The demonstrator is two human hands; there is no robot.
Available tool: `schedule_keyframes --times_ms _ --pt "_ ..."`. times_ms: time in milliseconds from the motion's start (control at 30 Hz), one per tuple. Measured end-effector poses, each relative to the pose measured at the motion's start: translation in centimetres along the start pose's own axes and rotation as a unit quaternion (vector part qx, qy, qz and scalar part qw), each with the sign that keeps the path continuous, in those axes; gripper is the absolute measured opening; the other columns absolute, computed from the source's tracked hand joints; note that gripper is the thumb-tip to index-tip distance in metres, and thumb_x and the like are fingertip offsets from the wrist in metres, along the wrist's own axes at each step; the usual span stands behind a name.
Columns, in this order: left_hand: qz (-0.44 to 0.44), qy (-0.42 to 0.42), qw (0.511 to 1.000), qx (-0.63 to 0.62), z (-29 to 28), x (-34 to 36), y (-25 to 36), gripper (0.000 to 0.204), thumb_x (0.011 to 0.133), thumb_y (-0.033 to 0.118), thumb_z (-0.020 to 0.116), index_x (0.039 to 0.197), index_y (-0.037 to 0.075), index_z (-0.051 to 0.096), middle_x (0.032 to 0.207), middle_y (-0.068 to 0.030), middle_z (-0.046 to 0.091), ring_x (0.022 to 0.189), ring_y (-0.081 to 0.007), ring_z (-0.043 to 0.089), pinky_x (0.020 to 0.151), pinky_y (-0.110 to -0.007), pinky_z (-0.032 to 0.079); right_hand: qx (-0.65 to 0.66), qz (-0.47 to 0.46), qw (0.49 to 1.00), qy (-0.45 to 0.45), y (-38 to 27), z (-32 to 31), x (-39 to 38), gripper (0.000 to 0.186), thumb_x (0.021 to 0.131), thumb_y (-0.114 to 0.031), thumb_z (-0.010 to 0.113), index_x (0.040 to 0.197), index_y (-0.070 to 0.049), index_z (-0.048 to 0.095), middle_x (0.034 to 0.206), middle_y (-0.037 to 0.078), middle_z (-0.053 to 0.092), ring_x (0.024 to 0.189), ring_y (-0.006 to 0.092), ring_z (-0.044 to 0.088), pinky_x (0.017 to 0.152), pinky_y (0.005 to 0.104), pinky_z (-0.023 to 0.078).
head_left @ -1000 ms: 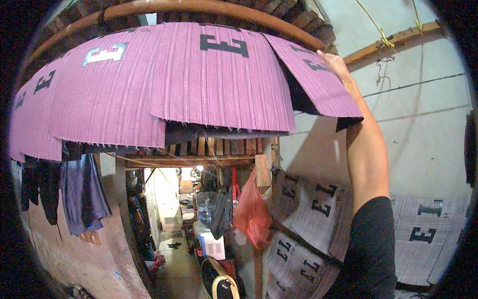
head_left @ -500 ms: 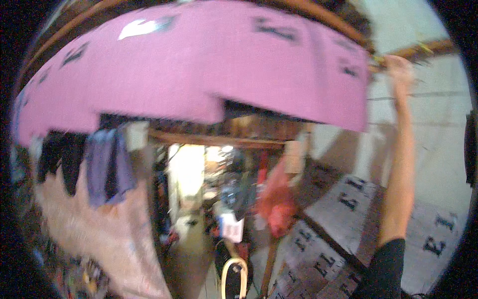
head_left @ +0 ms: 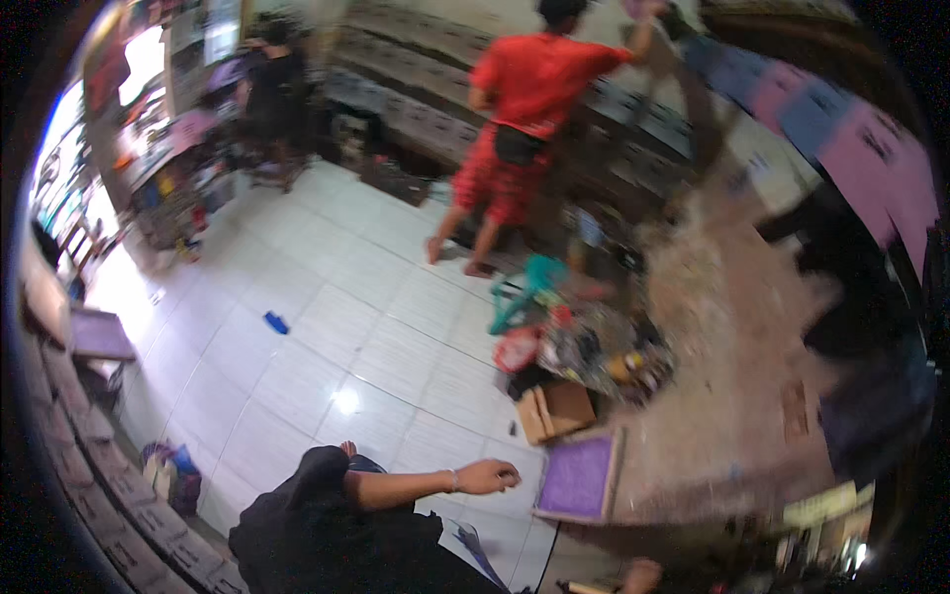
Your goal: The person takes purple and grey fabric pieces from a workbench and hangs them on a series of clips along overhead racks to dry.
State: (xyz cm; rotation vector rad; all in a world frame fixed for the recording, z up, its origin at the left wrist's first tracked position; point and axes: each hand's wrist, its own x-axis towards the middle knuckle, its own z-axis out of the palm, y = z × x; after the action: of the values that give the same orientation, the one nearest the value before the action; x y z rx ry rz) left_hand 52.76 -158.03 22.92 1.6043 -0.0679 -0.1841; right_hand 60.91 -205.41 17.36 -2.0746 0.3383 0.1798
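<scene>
Both were low in frame: my left hand [head_left: 487, 477] loosely curled near a purple panel [head_left: 578, 477], my right hand [head_left: 641, 575] too cut off to tell.

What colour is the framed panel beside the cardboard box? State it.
The framed panel is purple, seen best in the head view.

I count two others, a person in red [head_left: 529, 84] and a person in dark clothes [head_left: 274, 104], plus one worker [head_left: 327, 525] with two bare hands [head_left: 485, 476]; two purple framed panels [head_left: 576, 477], one cardboard box [head_left: 572, 406], one small blue object [head_left: 276, 323], one bulging bag [head_left: 183, 482], and more white floor tiles [head_left: 401, 361] than I can tally.
</scene>
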Motion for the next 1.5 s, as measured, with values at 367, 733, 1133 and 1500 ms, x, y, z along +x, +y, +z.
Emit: schedule_keyframes --times_ms 367,733,1133,1500 --pt "-0.11 0.498 0.854 -0.102 -39.4 -22.9 -3.7 0.034 0.087 0.022 0.044 0.104 -0.006 0.051 0.096 -0.0124 0.061 0.082 -0.0173 0.061 0.071 -0.026 0.047 -0.081 0.084 0.852 -0.51 -18.3 58.9 -6.6 0.023 0.082 -0.01 0.051 0.102 0.0 0.048 0.09 0.015 0.059 0.076 0.0253 0.06 0.063 0.0325 0.05" --pt "-0.14 0.679 0.669 -0.268 -59.6 -33.3 -15.7 0.032 0.085 0.025 0.047 0.101 -0.001 0.054 0.095 -0.0113 0.061 0.077 -0.0169 0.06 0.066 -0.027 0.048 -0.201 0.258 0.812 -0.483 -26.4 82.5 -1.5 0.02 0.083 -0.007 0.044 0.098 0.004 0.05 0.088 0.019 0.055 0.074 0.0286 0.058 0.063 0.0386 0.05" --pt "-0.324 0.718 0.237 -0.569 -52.0 -42.2 -33.0 0.037 0.079 0.023 0.04 0.106 -0.002 0.04 0.087 -0.0193 0.058 0.071 -0.0376 0.059 0.056 -0.048 0.048 -0.305 -0.167 0.731 -0.587 -61.3 135.2 -7.1 0.017 0.072 -0.009 0.047 0.064 -0.001 0.06 0.054 0.009 0.056 0.053 0.0158 0.057 0.045 0.0284 0.044" --pt "-0.452 0.737 0.431 -0.259 -95.7 -54.6 -35.6 0.029 0.082 0.025 0.044 0.082 0.0 0.06 0.083 -0.0171 0.062 0.071 -0.0251 0.061 0.056 -0.039 0.048 -0.348 -0.118 0.648 -0.668 -68.5 163.7 -29.8 0.015 0.078 -0.014 0.055 0.089 -0.003 0.056 0.079 0.011 0.061 0.062 0.0206 0.06 0.052 0.0322 0.051"
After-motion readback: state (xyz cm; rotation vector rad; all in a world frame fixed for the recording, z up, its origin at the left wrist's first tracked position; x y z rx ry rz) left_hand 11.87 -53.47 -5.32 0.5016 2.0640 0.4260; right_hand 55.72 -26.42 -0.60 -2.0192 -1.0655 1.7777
